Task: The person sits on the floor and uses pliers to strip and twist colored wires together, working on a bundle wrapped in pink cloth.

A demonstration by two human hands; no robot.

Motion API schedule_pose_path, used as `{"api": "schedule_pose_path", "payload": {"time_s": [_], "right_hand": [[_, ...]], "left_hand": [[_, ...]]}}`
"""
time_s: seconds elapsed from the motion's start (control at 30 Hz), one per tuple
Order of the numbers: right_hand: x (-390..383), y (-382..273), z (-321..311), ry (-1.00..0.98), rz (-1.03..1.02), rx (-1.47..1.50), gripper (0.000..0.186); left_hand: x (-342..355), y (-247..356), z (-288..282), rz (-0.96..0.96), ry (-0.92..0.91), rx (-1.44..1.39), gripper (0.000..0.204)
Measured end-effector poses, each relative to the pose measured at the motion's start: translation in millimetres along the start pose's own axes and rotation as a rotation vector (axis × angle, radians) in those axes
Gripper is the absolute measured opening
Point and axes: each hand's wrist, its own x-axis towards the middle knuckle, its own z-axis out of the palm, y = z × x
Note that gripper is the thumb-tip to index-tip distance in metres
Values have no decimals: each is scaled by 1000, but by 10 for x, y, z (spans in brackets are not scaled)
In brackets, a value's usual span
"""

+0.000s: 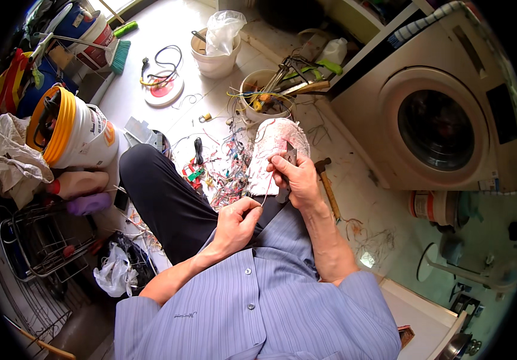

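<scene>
My left hand [236, 227] is closed in a pinch on a thin pale wire [266, 193], in front of my lap. The wire runs up toward my right hand [297, 179], which is wrapped round a dark, flat knife-like tool [290, 157]; its exact kind is hard to make out. My right thumb presses near the tool and the wire. Just beyond my hands lies a worn pinkish-white cloth [270, 141]. To its left spreads a tangled heap of coloured wire scraps [229, 171]. A hammer [328, 187] with a wooden handle rests right of my right hand.
A bucket of tools [258, 84] and a white bucket with a plastic bag [216, 60] stand ahead. At the right is a washing machine [384, 114]. A yellow-rimmed bucket [81, 132] and a wire rack [42, 240] are at the left.
</scene>
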Motion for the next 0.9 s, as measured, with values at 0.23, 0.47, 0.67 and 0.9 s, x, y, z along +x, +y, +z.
{"api": "schedule_pose_path", "payload": {"time_s": [0.23, 0.47, 0.67, 0.9], "right_hand": [[-44, -29, 20, -24, 13, -52, 16], [-38, -53, -102, 99, -88, -77, 17], [-1, 10, -100, 197, -167, -7, 26], [25, -192, -342, 252, -120, -445, 33]], "left_hand": [[96, -26, -53, -183, -30, -211, 15], [211, -5, -18, -275, -6, -416, 13], [292, 30, 26, -238, -4, -439, 12], [451, 0, 86, -331, -37, -370, 15]]}}
